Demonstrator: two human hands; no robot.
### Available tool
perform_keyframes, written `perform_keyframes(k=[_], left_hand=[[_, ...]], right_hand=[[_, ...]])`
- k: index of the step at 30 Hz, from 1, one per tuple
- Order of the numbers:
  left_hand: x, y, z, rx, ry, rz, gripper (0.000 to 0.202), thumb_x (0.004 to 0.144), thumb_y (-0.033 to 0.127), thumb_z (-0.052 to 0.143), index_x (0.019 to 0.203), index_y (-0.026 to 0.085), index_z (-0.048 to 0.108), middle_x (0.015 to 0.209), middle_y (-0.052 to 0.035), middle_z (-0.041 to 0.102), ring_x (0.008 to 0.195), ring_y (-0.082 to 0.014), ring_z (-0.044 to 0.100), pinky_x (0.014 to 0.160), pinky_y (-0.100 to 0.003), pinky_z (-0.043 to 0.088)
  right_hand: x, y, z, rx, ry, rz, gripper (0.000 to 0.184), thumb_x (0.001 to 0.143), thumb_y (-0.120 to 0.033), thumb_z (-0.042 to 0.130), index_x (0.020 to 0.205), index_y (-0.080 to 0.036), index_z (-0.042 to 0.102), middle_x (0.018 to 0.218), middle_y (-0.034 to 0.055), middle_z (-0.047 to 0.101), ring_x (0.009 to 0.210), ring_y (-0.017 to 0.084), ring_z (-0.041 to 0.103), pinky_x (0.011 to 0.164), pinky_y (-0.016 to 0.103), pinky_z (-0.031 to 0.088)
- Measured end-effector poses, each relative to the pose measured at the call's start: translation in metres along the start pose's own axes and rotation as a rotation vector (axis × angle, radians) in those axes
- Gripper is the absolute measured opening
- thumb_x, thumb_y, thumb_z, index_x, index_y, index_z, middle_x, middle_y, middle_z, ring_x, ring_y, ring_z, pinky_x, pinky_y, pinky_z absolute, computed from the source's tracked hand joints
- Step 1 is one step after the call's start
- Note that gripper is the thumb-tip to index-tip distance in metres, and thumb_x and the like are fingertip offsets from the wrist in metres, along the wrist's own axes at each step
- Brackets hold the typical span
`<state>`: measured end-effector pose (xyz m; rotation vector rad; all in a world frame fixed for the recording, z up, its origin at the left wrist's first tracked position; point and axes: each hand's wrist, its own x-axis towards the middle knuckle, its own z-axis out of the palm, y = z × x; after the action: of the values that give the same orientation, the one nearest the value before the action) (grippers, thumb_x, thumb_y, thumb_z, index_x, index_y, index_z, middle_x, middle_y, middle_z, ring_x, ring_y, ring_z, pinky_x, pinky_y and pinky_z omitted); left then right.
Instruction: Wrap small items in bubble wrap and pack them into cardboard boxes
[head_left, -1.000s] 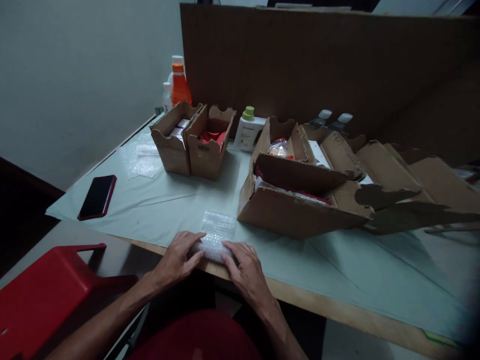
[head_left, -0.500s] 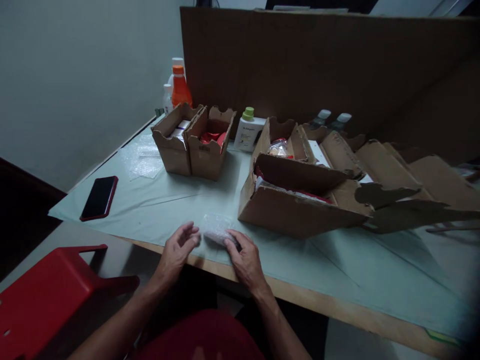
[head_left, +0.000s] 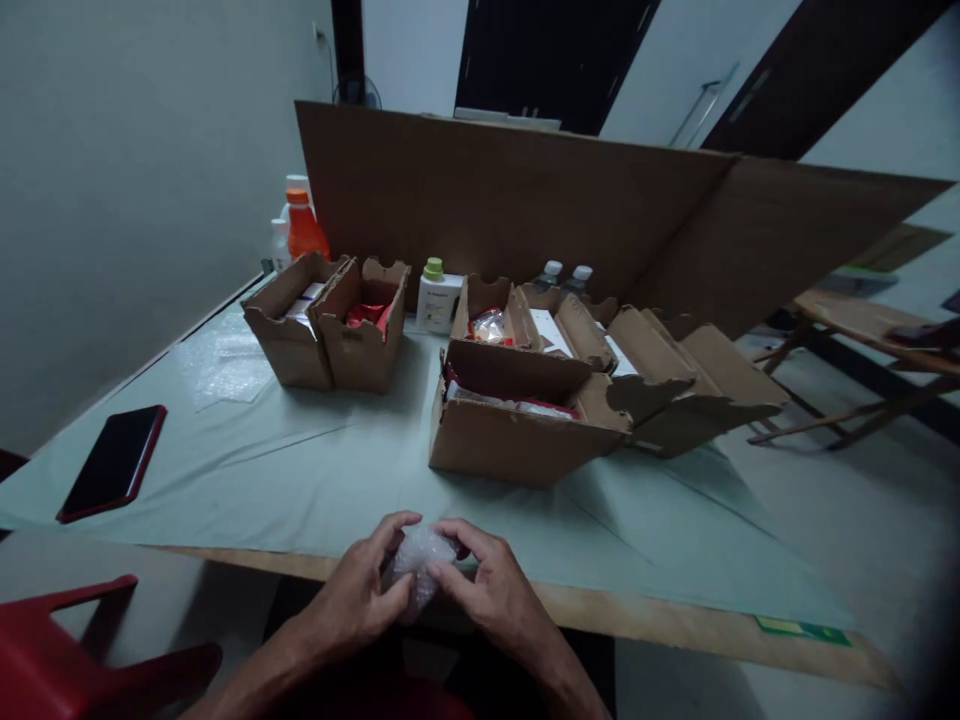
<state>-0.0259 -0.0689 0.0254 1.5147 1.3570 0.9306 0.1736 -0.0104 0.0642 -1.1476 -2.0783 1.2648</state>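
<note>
A small bundle of clear bubble wrap (head_left: 421, 562) is held between both hands at the table's front edge. My left hand (head_left: 375, 575) curls round its left side, thumb and fingers pressing on it. From the right, my right hand (head_left: 484, 575) grips the same bundle with thumb and fingertips. What lies inside the wrap, if anything, cannot be made out. Beyond the hands stands a long cardboard box (head_left: 517, 440) with red and white packets in it.
Two cardboard bins (head_left: 360, 340) stand at the back left, near a white bottle with a green cap (head_left: 439, 300) and an orange bottle (head_left: 304, 225). A phone (head_left: 112, 462) and flat bubble wrap (head_left: 221, 365) lie left. More bins (head_left: 660, 370) stand right. A red stool (head_left: 67, 650) is below.
My left hand has closed onto the bubble wrap bundle, which the right hand alone held before. The bundle has come nearer to me, off the tabletop to its edge. The head view has tilted up.
</note>
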Motion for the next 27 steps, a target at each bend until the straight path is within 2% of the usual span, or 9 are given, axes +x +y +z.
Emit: perform_keyframes(k=[4, 7, 9, 12, 14, 16, 19, 22, 27], left_hand=[[0.019, 0.020, -0.014, 0.214, 0.046, 0.208, 0.048, 0.082, 0.028, 0.066, 0.129, 0.024, 0.057, 0.110, -0.0076, 0.071, 0.097, -0.0224, 0.068, 0.084, -0.032, 0.056], [0.056, 0.052, -0.033, 0.413, 0.235, 0.491, 0.041, 0.088, 0.030, 0.063, 0.128, 0.023, 0.059, 0.127, -0.0125, 0.066, 0.121, -0.0289, 0.060, 0.103, -0.045, 0.050], [0.088, 0.076, -0.042, 0.555, 0.298, 0.628, 0.046, 0.089, 0.030, 0.062, 0.134, 0.022, 0.056, 0.135, -0.0137, 0.061, 0.133, -0.0309, 0.052, 0.111, -0.050, 0.043], [0.133, 0.102, -0.046, 0.728, 0.278, 0.739, 0.054, 0.087, 0.032, 0.065, 0.137, 0.015, 0.053, 0.142, -0.0167, 0.056, 0.142, -0.0345, 0.041, 0.115, -0.054, 0.035], [0.154, 0.111, -0.043, 0.811, 0.229, 0.759, 0.053, 0.084, 0.032, 0.067, 0.132, 0.012, 0.057, 0.135, -0.0183, 0.060, 0.138, -0.0367, 0.044, 0.113, -0.056, 0.035], [0.165, 0.112, -0.039, 0.860, 0.159, 0.746, 0.038, 0.085, 0.031, 0.065, 0.119, 0.013, 0.064, 0.116, -0.0153, 0.068, 0.122, -0.0339, 0.056, 0.108, -0.054, 0.039], [0.165, 0.107, -0.031, 0.859, 0.117, 0.731, 0.015, 0.088, 0.027, 0.060, 0.096, 0.019, 0.069, 0.091, -0.0088, 0.067, 0.095, -0.0269, 0.060, 0.099, -0.049, 0.045], [0.160, 0.102, -0.026, 0.848, 0.156, 0.760, 0.011, 0.087, 0.024, 0.059, 0.090, 0.020, 0.068, 0.086, -0.0067, 0.065, 0.088, -0.0244, 0.058, 0.101, -0.049, 0.043], [0.161, 0.101, -0.026, 0.882, 0.175, 0.798, 0.011, 0.088, 0.025, 0.058, 0.089, 0.020, 0.067, 0.084, -0.0057, 0.065, 0.084, -0.0230, 0.058, 0.103, -0.050, 0.043]], right_hand=[[-0.017, 0.005, -0.023, -0.226, -0.018, -0.036, 0.021, 0.083, -0.020, 0.064, 0.101, -0.027, 0.072, 0.094, 0.0005, 0.075, 0.083, 0.019, 0.068, 0.074, 0.028, 0.055], [-0.030, -0.006, -0.061, -0.332, -0.067, -0.145, 0.019, 0.083, -0.025, 0.072, 0.101, -0.030, 0.074, 0.098, 0.0014, 0.076, 0.093, 0.023, 0.070, 0.083, 0.033, 0.056], [-0.036, -0.023, -0.094, -0.320, -0.016, -0.199, 0.015, 0.085, -0.032, 0.072, 0.099, -0.030, 0.075, 0.091, 0.0014, 0.076, 0.082, 0.021, 0.071, 0.073, 0.031, 0.057], [-0.029, -0.049, -0.145, -0.240, 0.386, -0.238, 0.017, 0.086, -0.039, 0.072, 0.099, -0.028, 0.073, 0.087, 0.0024, 0.074, 0.073, 0.018, 0.068, 0.064, 0.028, 0.054], [-0.012, -0.058, -0.172, -0.187, 0.679, -0.242, 0.022, 0.083, -0.039, 0.075, 0.099, -0.025, 0.070, 0.086, 0.0022, 0.072, 0.073, 0.017, 0.066, 0.065, 0.027, 0.053], [0.016, -0.059, -0.191, -0.185, 0.772, -0.243, 0.022, 0.079, -0.036, 0.075, 0.095, -0.023, 0.066, 0.083, 0.0010, 0.069, 0.072, 0.016, 0.064, 0.065, 0.027, 0.051], [0.068, -0.050, -0.200, -0.320, 0.556, -0.223, 0.012, 0.077, -0.025, 0.065, 0.088, -0.020, 0.062, 0.077, -0.0010, 0.065, 0.068, 0.015, 0.060, 0.062, 0.025, 0.046], [0.111, -0.039, -0.190, -0.489, 0.310, -0.191, 0.012, 0.076, -0.015, 0.058, 0.086, -0.019, 0.061, 0.075, -0.0021, 0.064, 0.067, 0.013, 0.057, 0.062, 0.024, 0.041], [0.146, -0.035, -0.181, -0.865, -0.065, -0.068, 0.009, 0.075, -0.013, 0.070, 0.077, -0.020, 0.065, 0.069, -0.0023, 0.064, 0.065, 0.014, 0.056, 0.056, 0.023, 0.030]])
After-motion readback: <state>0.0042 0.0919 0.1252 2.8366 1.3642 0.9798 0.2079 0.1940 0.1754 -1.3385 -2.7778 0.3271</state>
